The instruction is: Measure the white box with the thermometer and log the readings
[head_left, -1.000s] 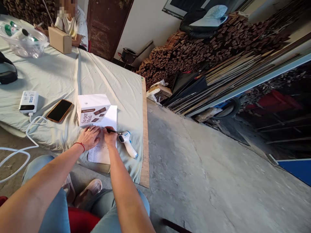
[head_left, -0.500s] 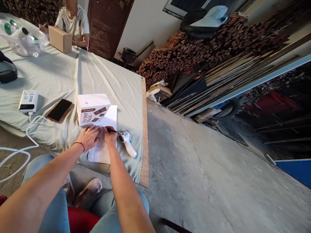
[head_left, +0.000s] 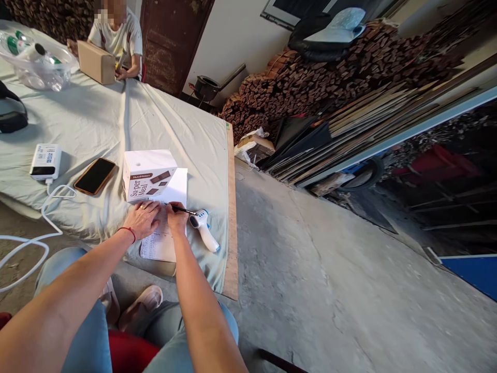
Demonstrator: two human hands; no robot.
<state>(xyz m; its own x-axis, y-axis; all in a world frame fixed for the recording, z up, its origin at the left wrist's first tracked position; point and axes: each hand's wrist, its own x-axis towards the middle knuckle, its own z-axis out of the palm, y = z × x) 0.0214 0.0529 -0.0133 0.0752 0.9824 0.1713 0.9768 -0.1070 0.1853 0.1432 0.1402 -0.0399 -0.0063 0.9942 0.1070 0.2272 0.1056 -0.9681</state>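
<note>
My right hand [head_left: 177,217] is closed around a black pen [head_left: 184,210], whose back end points right. Beneath it lies a white notebook [head_left: 163,246] with lines of handwriting on its lower part. Resting flat with fingers spread, my left hand [head_left: 143,219] wears a ring and a red cord at the wrist, and lies over the notebook's left edge. Just beyond the hands stands a white "Super Meal" box [head_left: 149,173], partly over the page. To the right of the pen lies a white and blue infrared thermometer [head_left: 204,231]. The pen's tip is hidden by my fingers.
A phone [head_left: 95,176] and a white power bank [head_left: 45,161] with a cable lie left on the cloth-covered table [head_left: 163,124]. Farther off are a plastic basin [head_left: 42,72] of bottles, a cardboard box [head_left: 96,62] and a seated person [head_left: 120,36]. The wooden table edge [head_left: 232,217] runs along the right.
My hands stay in nearly the same place, with the pen shifted very slightly. Across the table, the person's hands have moved, and a yellowish object now shows beside the cardboard box.
</note>
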